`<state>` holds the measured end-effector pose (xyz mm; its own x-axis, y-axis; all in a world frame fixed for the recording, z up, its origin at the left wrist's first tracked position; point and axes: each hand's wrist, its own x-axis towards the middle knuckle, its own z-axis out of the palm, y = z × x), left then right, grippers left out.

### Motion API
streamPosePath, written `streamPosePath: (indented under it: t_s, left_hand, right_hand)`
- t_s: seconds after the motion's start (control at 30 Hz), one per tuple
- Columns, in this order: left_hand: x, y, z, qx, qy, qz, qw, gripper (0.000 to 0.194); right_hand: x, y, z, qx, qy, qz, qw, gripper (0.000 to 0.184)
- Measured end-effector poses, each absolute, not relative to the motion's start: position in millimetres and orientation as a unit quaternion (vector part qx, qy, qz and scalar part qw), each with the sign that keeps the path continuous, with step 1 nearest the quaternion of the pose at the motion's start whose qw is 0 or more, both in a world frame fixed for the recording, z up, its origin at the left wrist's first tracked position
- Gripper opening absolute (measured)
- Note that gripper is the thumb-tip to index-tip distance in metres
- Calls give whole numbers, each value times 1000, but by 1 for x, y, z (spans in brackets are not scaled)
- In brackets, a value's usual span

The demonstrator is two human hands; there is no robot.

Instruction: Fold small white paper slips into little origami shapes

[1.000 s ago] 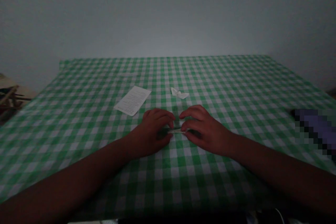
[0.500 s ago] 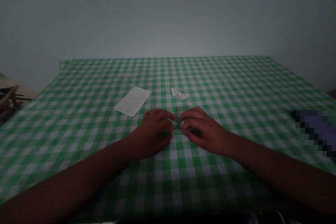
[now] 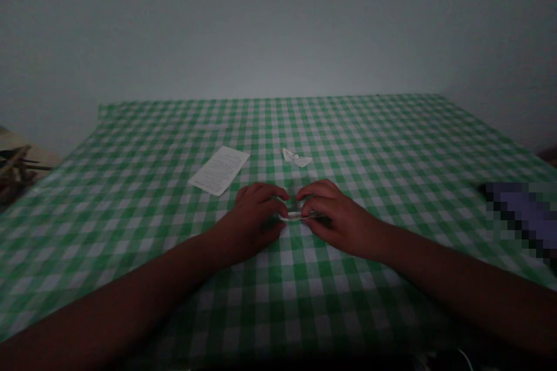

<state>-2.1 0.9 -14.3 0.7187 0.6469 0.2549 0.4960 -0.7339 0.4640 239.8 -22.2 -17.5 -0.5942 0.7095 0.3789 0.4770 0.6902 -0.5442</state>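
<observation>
At the far left, past the table's edge, a dark jumble of thin sticks [image 3: 17, 167] is seen on a pale surface, too dim to be made out further. The table is covered by a green-and-white gingham cloth [image 3: 130, 127] with a matte, lightly rumpled surface, and a plain grey-white wall [image 3: 278, 29] rises behind it. A rectangular white printed paper sheet [image 3: 220, 170] lies at a slant on the cloth, just beyond the left hand [image 3: 248, 226]. That hand is curled narrow, palm down, its fingertips closed on one end of a narrow white paper strip [image 3: 292, 216], which is held at the middle of the table, close over the cloth. Beyond the strip, a small folded white paper scrap [image 3: 296, 157] rests alone. The right hand [image 3: 342, 221] is curled in the same way and grips the strip's other end, with the fingertips of both hands nearly meeting. For paper this thin, a light, even pinch from both sides is judged best, so that creasing is avoided. At the far right, a pixelated purple object [image 3: 524, 211] lies on the cloth, its kind impossible to tell.
</observation>
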Motion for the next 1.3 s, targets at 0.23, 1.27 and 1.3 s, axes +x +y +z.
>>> streamPosePath:
  t_s: [0.23,1.27,1.3]
  left_hand:
    - [1,3,-17,906,321,208,182,13]
    - [7,-9,-9,912,340,227,37,17]
    - [8,-10,-8,912,339,226,41,17]
  right_hand:
    - [240,-22,-19,-336,-871,197,299,7]
    - [235,-23,-24,-363,-840,176,361,10]
    - [235,-23,-23,-363,-840,175,364,10]
